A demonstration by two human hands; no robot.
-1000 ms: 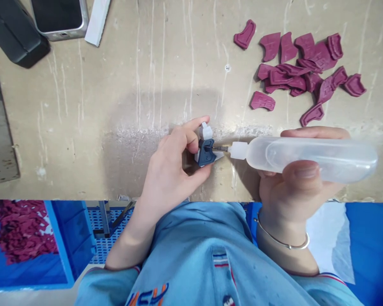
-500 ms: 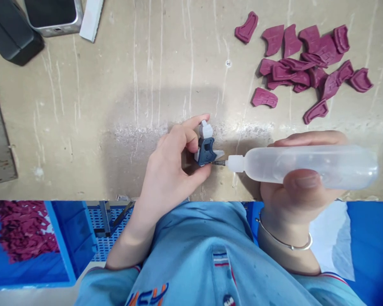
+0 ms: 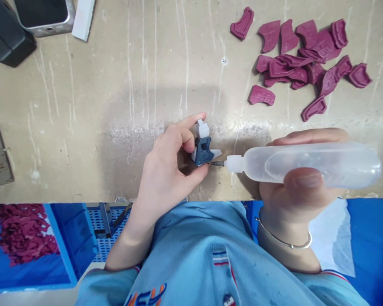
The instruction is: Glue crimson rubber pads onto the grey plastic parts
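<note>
Between the thumb and fingers of my left hand (image 3: pixel 170 163) is a small grey and dark blue plastic part (image 3: pixel 203 149), held just above the bench. My right hand (image 3: pixel 301 191) wraps round a translucent squeeze bottle (image 3: pixel 312 165) that lies level, its white cap (image 3: pixel 234 163) pointing left. The bottle's thin dark nozzle tip (image 3: pixel 216 163) meets the lower edge of the blue piece, close to my left thumb. Whether any liquid is coming out cannot be seen.
Several maroon moulded pieces (image 3: pixel 325 46) lie scattered at the back right of the worn bench (image 3: pixel 92 106). A black object (image 3: pixel 6 34), a screened device (image 3: pixel 44 17) and a white strip (image 3: pixel 83 17) sit back left. Below the edge, a blue crate (image 3: pixel 68 242) holds more maroon pieces (image 3: pixel 25 233).
The whole view has shifted slightly, so bench things appear a little further left. Both hands keep their grips, and the nozzle stays at the blue piece's lower edge.
</note>
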